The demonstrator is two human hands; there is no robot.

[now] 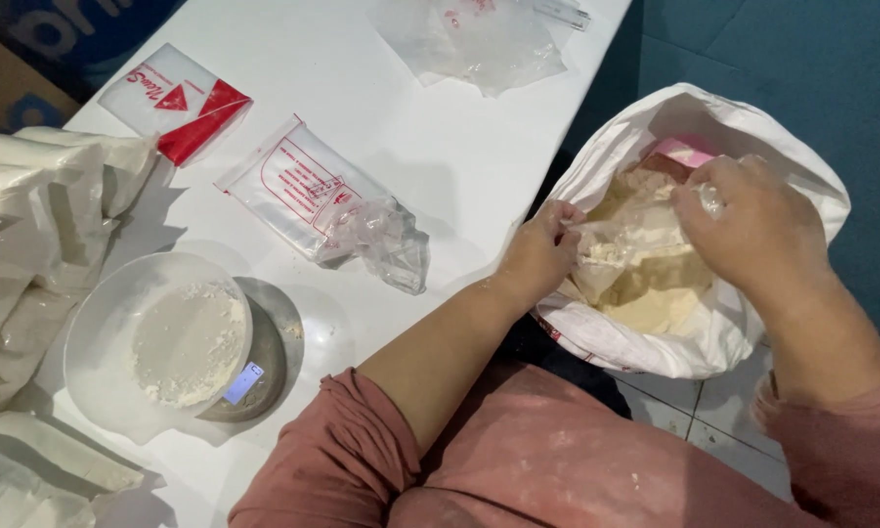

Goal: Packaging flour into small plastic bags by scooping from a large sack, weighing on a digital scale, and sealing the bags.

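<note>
Bowl (156, 342) on scale (259, 367) — sack (713, 332) right of table (459, 147).

I count one sack (645, 342), one bowl (98, 332), one scale (264, 362), one red-and-white packet (181, 103), my two hands (537, 254) (752, 230).

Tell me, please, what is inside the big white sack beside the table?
The white sack holds pale yellowish powder and a pink object near its far edge. Both hands, left hand and right hand, hold a small clear bag over it, covering whatever lies beneath.
</note>
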